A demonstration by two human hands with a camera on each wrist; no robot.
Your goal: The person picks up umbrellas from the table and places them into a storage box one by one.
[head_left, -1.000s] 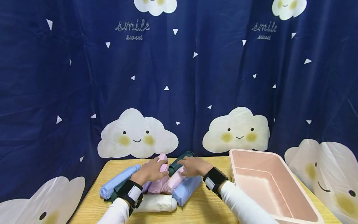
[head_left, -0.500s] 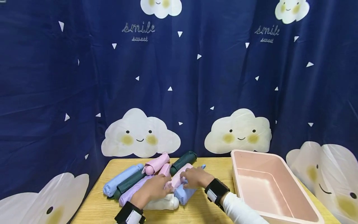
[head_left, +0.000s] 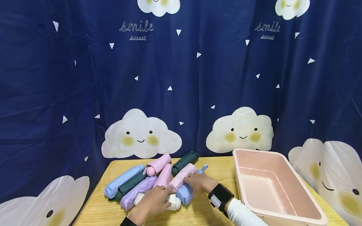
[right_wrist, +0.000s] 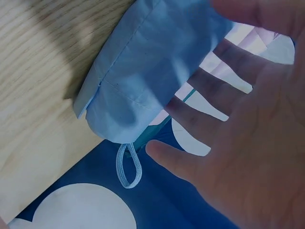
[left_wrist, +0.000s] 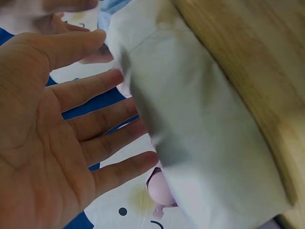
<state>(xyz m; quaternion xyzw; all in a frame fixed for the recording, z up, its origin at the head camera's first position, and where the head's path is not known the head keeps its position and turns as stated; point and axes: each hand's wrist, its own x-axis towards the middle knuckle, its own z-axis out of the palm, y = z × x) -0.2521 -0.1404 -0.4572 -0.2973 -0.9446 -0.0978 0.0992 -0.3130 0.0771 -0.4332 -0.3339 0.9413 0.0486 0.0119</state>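
Observation:
Several folded umbrellas in cloth sleeves lie close together on the wooden table. My left hand [head_left: 154, 201] is over the white umbrella [head_left: 172, 201] at the front of the group; the left wrist view shows its fingers spread and straight, tips right at the sleeve of that white umbrella [left_wrist: 190, 105]. My right hand [head_left: 200, 182] is over the right-hand blue umbrella [head_left: 184, 194], which it partly covers. In the right wrist view the fingers stretch straight along the side of this blue umbrella [right_wrist: 143, 67], whose wrist loop [right_wrist: 128, 167] hangs from one end.
Left of my hands lie another blue umbrella [head_left: 123, 180], a dark green one [head_left: 131, 185] and a purple one [head_left: 138, 192]. Behind are pink umbrellas [head_left: 159, 163] and a second dark green one [head_left: 185, 162]. A pink plastic tub [head_left: 264, 204] stands at right, before a blue curtain [head_left: 186, 62].
My left hand has come nearer, from over the pink umbrellas to the white one. My right hand has shifted slightly nearer, down onto the blue umbrella. The umbrellas stay about where they were.

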